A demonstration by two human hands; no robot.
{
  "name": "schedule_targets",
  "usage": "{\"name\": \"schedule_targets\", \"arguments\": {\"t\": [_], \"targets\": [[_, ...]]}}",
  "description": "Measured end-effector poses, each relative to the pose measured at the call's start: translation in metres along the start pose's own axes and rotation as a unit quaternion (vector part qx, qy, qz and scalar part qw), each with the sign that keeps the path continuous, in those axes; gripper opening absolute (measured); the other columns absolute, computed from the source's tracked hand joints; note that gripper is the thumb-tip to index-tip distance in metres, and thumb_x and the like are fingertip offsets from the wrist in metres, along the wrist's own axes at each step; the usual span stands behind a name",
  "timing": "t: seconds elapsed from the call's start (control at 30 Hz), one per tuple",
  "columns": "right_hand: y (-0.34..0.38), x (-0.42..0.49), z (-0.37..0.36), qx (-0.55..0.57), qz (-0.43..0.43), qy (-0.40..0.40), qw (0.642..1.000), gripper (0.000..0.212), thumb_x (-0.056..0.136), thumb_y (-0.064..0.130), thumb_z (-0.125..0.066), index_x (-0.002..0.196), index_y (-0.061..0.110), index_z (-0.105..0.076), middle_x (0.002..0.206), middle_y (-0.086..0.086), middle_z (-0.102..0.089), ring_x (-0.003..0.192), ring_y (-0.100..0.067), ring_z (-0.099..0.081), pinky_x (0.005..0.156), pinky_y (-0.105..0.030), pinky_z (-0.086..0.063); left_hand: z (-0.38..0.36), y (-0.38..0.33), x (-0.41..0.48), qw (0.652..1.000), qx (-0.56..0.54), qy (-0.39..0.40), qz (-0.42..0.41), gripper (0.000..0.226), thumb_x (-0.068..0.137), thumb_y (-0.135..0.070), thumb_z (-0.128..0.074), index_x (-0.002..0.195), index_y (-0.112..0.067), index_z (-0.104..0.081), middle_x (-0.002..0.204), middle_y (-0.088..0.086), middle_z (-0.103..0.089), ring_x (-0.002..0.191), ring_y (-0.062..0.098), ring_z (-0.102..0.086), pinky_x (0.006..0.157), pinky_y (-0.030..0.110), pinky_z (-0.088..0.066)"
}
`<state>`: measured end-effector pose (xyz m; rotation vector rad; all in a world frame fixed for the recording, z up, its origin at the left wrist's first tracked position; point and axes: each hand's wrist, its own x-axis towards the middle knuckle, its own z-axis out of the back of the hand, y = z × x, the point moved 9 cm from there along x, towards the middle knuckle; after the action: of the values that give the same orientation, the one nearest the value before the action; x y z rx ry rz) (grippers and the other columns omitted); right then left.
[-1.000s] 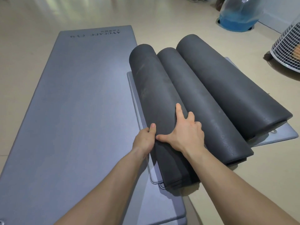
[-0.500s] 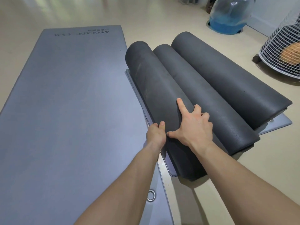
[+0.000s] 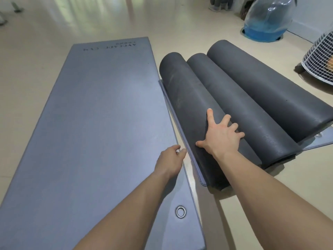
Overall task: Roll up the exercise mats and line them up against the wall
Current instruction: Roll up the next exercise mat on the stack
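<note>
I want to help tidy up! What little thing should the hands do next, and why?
Probably the left hand should take hold of the near edge of the flat mat and start curling it over. That mat lies fully unrolled on the floor, while three rolled mats already sit side by side. The right hand rests spread on the nearest roll, and the left hovers by the flat mat's edge.

The flat mat (image 3: 93,123) is slate blue-grey with dark lettering; three rolled mats (image 3: 234,105) are charcoal. The floor (image 3: 27,78) is cream, the jug (image 3: 266,20) clear blue, the fan cage (image 3: 320,58) white wire.
</note>
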<state>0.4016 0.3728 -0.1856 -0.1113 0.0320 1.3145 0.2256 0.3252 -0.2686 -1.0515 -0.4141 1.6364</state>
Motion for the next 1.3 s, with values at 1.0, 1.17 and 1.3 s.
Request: {"name": "schedule_targets", "arguments": {"t": [1.0,1.17,1.3], "targets": [[0.203,-0.333,-0.125,-0.111,0.506,0.086,0.851,0.073,0.079,0.069,-0.042,0.128,0.015,-0.05,0.125,-0.01,-0.052,0.103,-0.037,-0.054,0.077,-0.046,-0.05,0.135,0.292,-0.247,0.769,0.567,0.015,-0.294,0.044,0.102,-0.035,-0.041,0.115,0.001,-0.062,0.122,0.03,-0.065,0.093,0.048,-0.069,0.045,0.042,-0.054],[0.204,-0.33,-0.096,-0.021,0.537,0.002,0.843,0.039,0.101,0.039,-0.034,0.089,0.014,-0.061,0.077,-0.005,-0.065,0.058,-0.032,-0.061,0.042,-0.031,-0.035,0.175,0.241,-0.251,0.818,0.464,-0.106,-0.322,0.008,0.087,-0.019,-0.052,0.095,-0.017,-0.051,0.071,0.005,-0.064,0.051,0.029,-0.06,0.038,0.03,-0.036],[0.214,-0.287,-0.049,-0.027,0.464,-0.013,0.885,0.049,0.106,0.05,-0.025,0.095,0.017,-0.06,0.071,-0.002,-0.069,0.059,-0.034,-0.063,0.048,-0.031,-0.018,0.205,0.222,-0.241,0.822,0.478,-0.201,-0.236,0.011,0.096,-0.017,-0.053,0.088,-0.016,-0.061,0.06,0.004,-0.055,0.046,0.03,-0.054,0.059,0.036,-0.029]]}}
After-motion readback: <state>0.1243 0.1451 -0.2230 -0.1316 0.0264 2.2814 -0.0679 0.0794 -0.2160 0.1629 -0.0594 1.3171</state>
